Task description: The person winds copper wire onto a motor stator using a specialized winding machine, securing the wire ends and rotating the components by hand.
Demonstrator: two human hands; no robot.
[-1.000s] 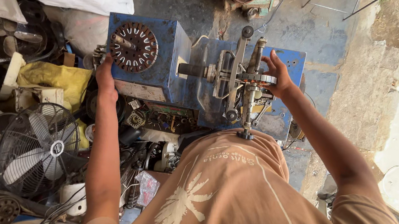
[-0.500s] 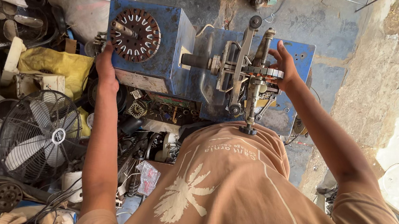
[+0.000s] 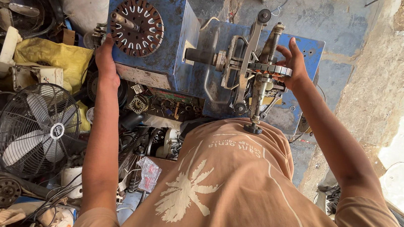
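Little has shifted in the last second: both hands sit where they were, and only the view has drifted slightly. Starting at the left, a caged fan lies among scrap and wire spools, crowding that side. Next, the left hand is pressed against the left edge of the blue machine, just below the slotted stator on its face; whether that grip is clenched on a crank or merely bracing, I cannot tell, since the fingers are hidden behind the edge. Moving right, the steel frame of the winding head stands out from the machine, and the right hand has its fingers curled round the stack of metal plates clamped there, a loose hold rather than a fist. This looks like setting-up work, with the piece being seated before any winding. A next move would need the right fingers clear of the frame. Open room lies only on the right, toward the bare concrete floor.
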